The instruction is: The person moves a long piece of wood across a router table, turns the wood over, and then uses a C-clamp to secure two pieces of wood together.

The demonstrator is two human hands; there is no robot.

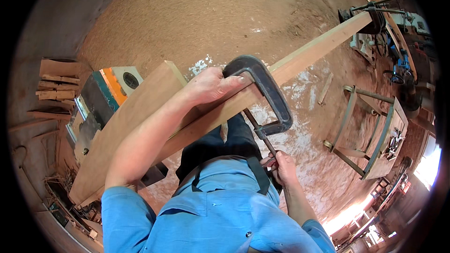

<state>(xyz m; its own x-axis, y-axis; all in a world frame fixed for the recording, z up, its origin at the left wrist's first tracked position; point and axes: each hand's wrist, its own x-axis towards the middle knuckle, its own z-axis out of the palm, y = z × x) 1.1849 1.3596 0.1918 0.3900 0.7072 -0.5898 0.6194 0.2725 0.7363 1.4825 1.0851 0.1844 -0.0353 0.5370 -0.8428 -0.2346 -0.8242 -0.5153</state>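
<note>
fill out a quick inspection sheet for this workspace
surface: rough brown floor with white patches
job's things: long pale wooden beam, spanned by a black metal C-shaped clamp; broad flat brown wooden panel alongside
clutter: thin pale wooden strip on the floor; stacked short wooden pieces at left
hands: left hand at the clamp's upper end, fingers partly hidden; right hand gripping the clamp's screw rod
cables: nothing seen for certain; right edge too crowded to tell
surroundings: orange, green and white box-shaped unit at left; low wooden frame at right
</note>
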